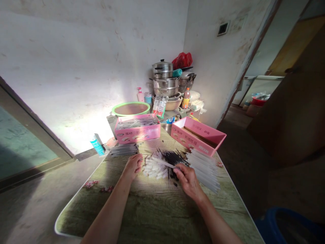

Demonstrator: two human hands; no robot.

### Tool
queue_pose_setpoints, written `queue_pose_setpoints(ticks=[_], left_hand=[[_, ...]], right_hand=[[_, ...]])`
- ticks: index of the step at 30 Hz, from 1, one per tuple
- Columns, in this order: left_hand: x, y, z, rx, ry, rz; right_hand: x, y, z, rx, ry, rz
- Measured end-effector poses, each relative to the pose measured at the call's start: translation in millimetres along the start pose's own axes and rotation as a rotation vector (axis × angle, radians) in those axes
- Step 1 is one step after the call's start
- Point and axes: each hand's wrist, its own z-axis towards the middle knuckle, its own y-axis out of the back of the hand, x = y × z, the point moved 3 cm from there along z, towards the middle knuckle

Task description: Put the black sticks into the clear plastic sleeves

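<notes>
- With our right hand (187, 178) we pinch a pale tube (164, 162) near one end, between thumb and fingers; the tube points left, over the white pieces and across the middle of the desk (157, 206).
- We keep our left hand (134, 166) with its fingers curled, just beside the white pieces (153, 169); we cannot tell whether it grips anything.
- Between our hands we see those white pieces in a loose heap, and next to them a pile of thin black sticks (174, 158), some poking out.
- To the right of the black sticks we have a fanned row of translucent tubes (204, 171), lying flat.
- Beyond our left hand we see a bundle of grey tubes (124, 149) in front of the left pink box (137, 133), which holds more thin pieces.
- Farther right we have the right pink box (188, 137), its brown inside showing.
- Behind the boxes we see a green-rimmed round tray (147, 109) and stacked steel pots (165, 84).
</notes>
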Motion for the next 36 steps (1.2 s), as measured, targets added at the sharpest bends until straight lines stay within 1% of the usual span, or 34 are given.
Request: queue_pose_setpoints(ticks=[2,3,5,7,9,11,13,14,16,18,21,25,29,33,34,36], left_hand=[[-3.4,7.7,2.6,-0.03,-0.093,-0.002],[-5.3,8.2,3.1,-0.027,-0.177,0.032],[-6.7,3.9,2.8,-0.009,-0.346,0.168],[-4.4,-3.9,1.8,0.008,-0.469,0.37],[-0.7,-10.7,1.0,0.036,-0.548,0.566],[1.0,-14.9,-0.2,0.08,-0.632,0.713],[0.4,-16.5,-1.8,0.117,-0.717,0.807],[-0.3,-16.7,-2.3,0.13,-0.745,0.839],[-0.9,-16.8,-3.1,0.162,-0.765,0.882],[-0.8,-17.0,-3.6,0.191,-0.755,0.896],[-1.3,-17.1,-5.0,0.192,-0.715,0.883],[-5.1,-17.2,-7.9,0.179,-0.65,0.85],[-9.6,-15.8,-10.4,0.17,-0.669,0.78],[-9.4,-8.8,-7.1,0.114,-0.677,0.761],[-9.2,-5.1,-4.9,0.079,-0.685,0.773],[-9.4,5.5,1.0,-0.035,-0.711,0.827]], right_hand=[[0.7,6.3,1.2,-0.043,0.007,-0.053],[-0.5,8.4,2.3,-0.055,0.006,-0.083],[-6.4,12.5,5.0,-0.07,-0.004,-0.151],[-16.4,21.3,7.3,-0.118,-0.033,-0.222],[-27.5,37.5,8.1,-0.211,-0.07,-0.306],[-36.6,59.2,7.0,-0.317,-0.119,-0.429],[-43.4,81.8,4.3,-0.406,-0.238,-0.61],[-45.8,91.3,2.9,-0.413,-0.313,-0.701],[-48.5,105.5,0.5,-0.387,-0.431,-0.839],[-49.5,113.3,-1.1,-0.346,-0.489,-0.902],[-50.8,117.8,-2.4,-0.319,-0.5,-0.92],[-54.9,118.7,-3.4,-0.328,-0.512,-0.922],[-57.2,115.0,-3.1,-0.34,-0.51,-0.916],[-52.0,106.6,-2.1,-0.407,-0.454,-0.924],[-50.4,104.1,-1.8,-0.423,-0.438,-0.921],[-48.3,99.2,-1.3,-0.449,-0.416,-0.909]])
